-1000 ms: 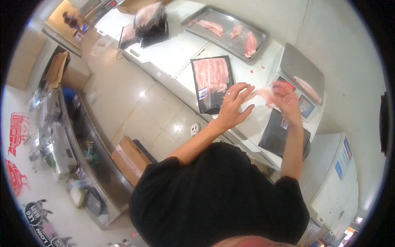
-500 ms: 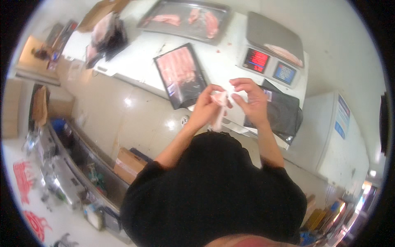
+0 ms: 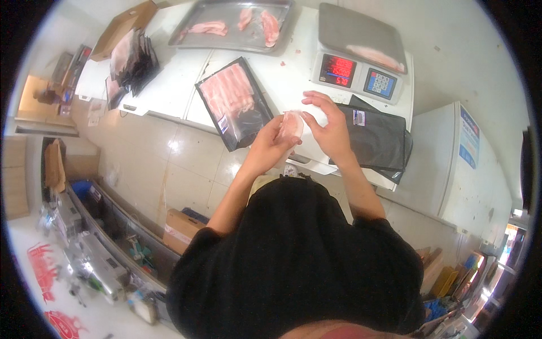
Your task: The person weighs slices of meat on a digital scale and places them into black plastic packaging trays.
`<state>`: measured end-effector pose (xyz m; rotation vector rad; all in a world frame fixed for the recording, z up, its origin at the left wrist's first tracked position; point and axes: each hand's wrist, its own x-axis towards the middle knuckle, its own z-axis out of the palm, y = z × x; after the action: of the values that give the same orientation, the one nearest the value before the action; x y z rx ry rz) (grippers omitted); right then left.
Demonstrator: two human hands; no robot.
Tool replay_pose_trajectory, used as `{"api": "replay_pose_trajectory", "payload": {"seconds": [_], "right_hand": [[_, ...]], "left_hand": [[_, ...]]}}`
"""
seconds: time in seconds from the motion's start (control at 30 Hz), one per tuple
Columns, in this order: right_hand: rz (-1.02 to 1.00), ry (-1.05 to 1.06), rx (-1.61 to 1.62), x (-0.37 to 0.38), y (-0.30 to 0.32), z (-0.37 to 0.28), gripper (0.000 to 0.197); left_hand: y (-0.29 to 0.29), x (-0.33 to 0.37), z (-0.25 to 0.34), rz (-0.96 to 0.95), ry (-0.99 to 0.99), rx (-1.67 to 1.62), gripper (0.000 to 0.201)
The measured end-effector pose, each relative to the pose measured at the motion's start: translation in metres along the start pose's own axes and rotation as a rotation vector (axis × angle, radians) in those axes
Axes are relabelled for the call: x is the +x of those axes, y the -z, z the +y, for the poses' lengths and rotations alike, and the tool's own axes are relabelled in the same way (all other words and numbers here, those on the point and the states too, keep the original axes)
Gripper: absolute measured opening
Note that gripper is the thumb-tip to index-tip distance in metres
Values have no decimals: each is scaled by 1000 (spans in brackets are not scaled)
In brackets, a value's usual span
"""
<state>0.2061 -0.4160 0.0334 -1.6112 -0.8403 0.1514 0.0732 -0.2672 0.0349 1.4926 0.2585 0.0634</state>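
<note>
My left hand [image 3: 270, 146] is closed on a slice of raw meat [image 3: 293, 124], pale pink with a whitish side, held up in front of my body. Beside it, my right hand [image 3: 334, 133] is open, its fingers apart and its thumb close to the slice; whether the thumb touches it I cannot tell. Left of my hands, a black vacuum pouch [image 3: 248, 121] lies on the white counter, with a row of meat strips [image 3: 230, 93] showing through its clear face. Flat black pouches [image 3: 375, 141] lie right of my right hand.
Behind my right hand stands a digital scale [image 3: 339, 28] with a meat slice [image 3: 375, 56] on its pan. A metal tray [image 3: 192, 40] holds meat pieces. Filled pouches [image 3: 135, 62] and a cardboard box [image 3: 121, 34] sit at far left. A white cabinet [image 3: 446, 164] stands right.
The slice in my left hand has turned, so its broad pink face now shows. My right hand has moved slightly up and left. The counter has shifted left in view.
</note>
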Motion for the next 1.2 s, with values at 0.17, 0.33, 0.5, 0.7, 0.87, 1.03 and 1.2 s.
{"api": "replay_pose_trajectory", "payload": {"seconds": [0.17, 0.33, 0.5, 0.7, 0.87, 1.03, 1.2], "right_hand": [[-50, 82, -112, -9, -8, -17, 35], [-63, -142, 58, -11, -14, -16, 42], [8, -309, 321, -9, -13, -8, 36], [-34, -254, 314, -1, -6, 4, 34], [-215, -247, 797, 19, -12, 35, 53], [-283, -386, 1571, 4, -49, 53, 83], [-161, -446, 1794, -23, -71, 46, 76]], "left_hand": [[-1, -2, -7, 26, -63, 50, 45], [2, 1, -11, 64, 7, 257, 44], [-1, -3, -9, 116, 75, 89, 54], [2, 1, 0, 78, -75, 112, 51], [7, 28, 10, 70, 124, -288, 40], [11, 48, 11, 290, 17, -539, 26], [55, 48, 0, 320, -11, -94, 24]]}}
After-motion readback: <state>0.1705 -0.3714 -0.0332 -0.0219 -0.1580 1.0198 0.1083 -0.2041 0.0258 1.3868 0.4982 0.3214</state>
